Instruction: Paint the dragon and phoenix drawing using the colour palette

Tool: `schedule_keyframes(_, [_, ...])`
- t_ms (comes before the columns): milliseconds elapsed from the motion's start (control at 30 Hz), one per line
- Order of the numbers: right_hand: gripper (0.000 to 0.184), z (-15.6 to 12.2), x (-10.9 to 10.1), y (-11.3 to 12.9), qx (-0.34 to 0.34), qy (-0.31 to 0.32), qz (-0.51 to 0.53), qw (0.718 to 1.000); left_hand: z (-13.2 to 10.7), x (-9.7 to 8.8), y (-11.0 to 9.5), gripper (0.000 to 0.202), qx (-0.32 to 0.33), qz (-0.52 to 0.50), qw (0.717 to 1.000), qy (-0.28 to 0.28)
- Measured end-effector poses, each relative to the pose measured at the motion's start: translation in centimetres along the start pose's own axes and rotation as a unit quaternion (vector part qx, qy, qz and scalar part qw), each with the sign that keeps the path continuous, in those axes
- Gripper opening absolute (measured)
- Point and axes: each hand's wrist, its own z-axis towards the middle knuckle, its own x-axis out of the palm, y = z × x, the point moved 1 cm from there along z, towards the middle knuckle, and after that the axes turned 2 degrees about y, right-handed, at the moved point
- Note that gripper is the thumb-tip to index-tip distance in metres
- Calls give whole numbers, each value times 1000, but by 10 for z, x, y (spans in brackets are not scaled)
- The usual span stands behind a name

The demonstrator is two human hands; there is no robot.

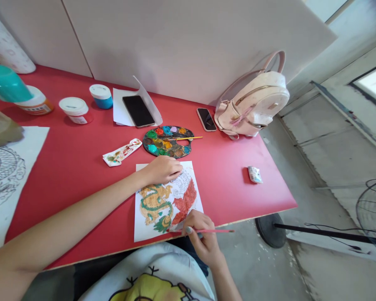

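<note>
My right hand (200, 234) is closed around a thin pink-handled paintbrush (221, 230), its tip at the lower part of a painted sheet of paper (141, 233). On the sheet are an orange and green dragon (156, 202) and a red painted shape (186, 202), with uncoloured line work above. My left hand (165, 169) rests on the sheet's upper part, fingers curled in with nothing visible in them. Just beyond it lies a paint palette (150, 142) with many colours, a yellow-handled brush (192, 137) across it. A paint-stained folded tissue (122, 152) lies left of the palette.
Paint jars (75, 109), a teal-capped bottle (9, 83) and a cup of murky liquid (1, 127) stand left, near another line drawing (3, 175). Two phones (138, 110), a pink backpack (253, 104) and a small packet (255, 174) lie on the red table (232, 196). A fan (374, 213) stands right.
</note>
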Motion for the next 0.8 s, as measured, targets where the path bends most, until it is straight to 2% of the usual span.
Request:
schedule_keyframes(167, [38, 0, -8, -6, 26, -28, -36, 999, 0, 0, 0, 23, 3, -1, 1000, -4])
schedule_keyframes(433, [41, 0, 1, 1, 0, 4, -6, 1000, 0, 1, 1, 24, 0, 4, 1000, 0])
schedule_keyframes(667, [39, -1, -8, -4, 19, -33, -53, 998, 0, 1, 1, 23, 3, -1, 1000, -4])
schedule_keyframes(800, [39, 0, -4, -1, 4, -17, -36, 999, 1, 1, 0, 24, -2, 7, 1000, 2])
